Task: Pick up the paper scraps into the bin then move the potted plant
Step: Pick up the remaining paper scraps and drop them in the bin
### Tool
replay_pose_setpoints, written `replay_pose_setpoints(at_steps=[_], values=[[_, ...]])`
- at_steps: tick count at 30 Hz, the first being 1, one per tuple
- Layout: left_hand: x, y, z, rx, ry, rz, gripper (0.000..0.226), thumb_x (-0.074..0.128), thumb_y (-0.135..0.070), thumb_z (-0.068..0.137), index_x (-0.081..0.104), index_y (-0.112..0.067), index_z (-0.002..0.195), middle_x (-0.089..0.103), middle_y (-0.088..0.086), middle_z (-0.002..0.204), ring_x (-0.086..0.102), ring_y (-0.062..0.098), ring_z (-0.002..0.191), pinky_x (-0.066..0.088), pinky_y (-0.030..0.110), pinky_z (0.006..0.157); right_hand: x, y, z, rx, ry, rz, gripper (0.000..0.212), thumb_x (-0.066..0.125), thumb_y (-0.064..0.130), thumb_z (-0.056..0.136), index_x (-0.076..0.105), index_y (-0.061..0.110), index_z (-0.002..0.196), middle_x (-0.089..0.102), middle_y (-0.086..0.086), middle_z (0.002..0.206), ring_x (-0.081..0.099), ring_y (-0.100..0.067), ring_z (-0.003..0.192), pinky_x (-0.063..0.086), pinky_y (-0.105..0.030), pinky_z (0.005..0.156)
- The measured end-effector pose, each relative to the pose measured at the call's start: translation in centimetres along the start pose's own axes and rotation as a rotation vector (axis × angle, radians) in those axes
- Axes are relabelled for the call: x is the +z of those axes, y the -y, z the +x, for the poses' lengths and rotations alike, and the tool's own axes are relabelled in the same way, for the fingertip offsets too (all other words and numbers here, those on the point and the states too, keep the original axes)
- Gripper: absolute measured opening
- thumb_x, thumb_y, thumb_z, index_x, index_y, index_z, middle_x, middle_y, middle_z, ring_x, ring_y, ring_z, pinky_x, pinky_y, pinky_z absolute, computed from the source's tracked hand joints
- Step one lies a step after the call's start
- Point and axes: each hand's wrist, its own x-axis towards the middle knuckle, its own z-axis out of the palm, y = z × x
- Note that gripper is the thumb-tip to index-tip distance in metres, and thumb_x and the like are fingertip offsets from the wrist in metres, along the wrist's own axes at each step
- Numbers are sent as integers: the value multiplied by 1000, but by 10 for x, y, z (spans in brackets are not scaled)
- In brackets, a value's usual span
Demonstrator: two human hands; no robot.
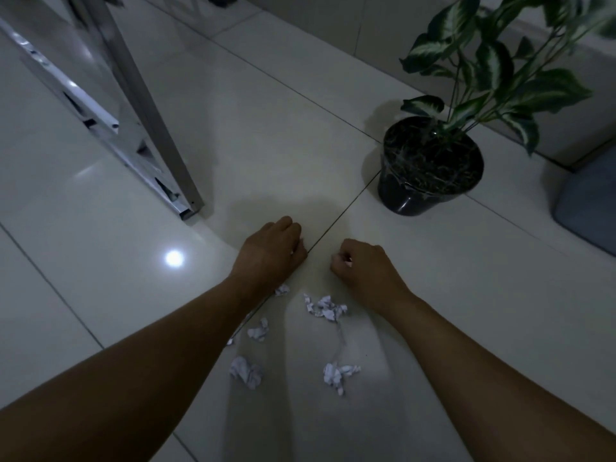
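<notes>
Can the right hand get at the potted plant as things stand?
Probably yes: bare floor tile lies between the right hand and the potted plant. But its fingers are curled, seemingly around white paper, so it may need emptying first.

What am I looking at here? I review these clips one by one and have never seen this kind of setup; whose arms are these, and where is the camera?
There is no machine: a person wears one wide-angle camera on the head, looking forward and down, so both bare forearms reach into the picture from below. The left hand and right hand are curled near the tiled floor; a bit of white shows at each, perhaps paper, but that is hard to tell. Crumpled paper scraps lie loose on the floor between the forearms, nearer the person. A potted plant stands upright ahead on the right. A metal frame leans in at the left, and a grey object is cut off at the right edge.
</notes>
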Motion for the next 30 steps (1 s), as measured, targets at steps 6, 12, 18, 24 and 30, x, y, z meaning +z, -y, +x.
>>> replay_pose_setpoints(at_steps=[6,12,18,24,30], values=[[-16,-25,18,-172,261,-124,26,63,-26,89,49,-15,70,51,6,73,58,30,75,35,32,61,-30,5,-29,162,-95,185,28,59,19,92,51,13,66,52,4,63,44,-6,58,32,-17,48],[-61,-88,39,-72,92,-400,34,72,-20,71,45,-13,51,45,0,48,38,11,47,32,26,48,-98,10,-59,304,-183,451,29,60,22,90,56,13,63,57,7,49,44,-9,38,37,-23,44],[-111,-174,84,66,41,-504,34,76,-13,68,46,-9,52,48,5,49,39,6,46,30,19,44,-180,-3,-82,366,-310,798,32,57,8,95,41,10,67,66,-16,71,30,-15,38,24,-24,43],[-149,-275,150,307,64,-506,30,73,-12,70,49,-8,53,44,1,49,38,5,45,30,21,45,-275,-38,-80,394,-599,822,33,61,13,92,38,17,68,46,-13,60,33,-16,45,28,-23,42],[-143,-373,225,328,-28,-531,31,77,-18,71,49,-16,57,51,-6,52,47,-2,45,34,14,43,-386,-91,-58,400,-858,669,21,58,17,89,46,14,72,53,-15,61,51,-24,50,42,-31,45]])
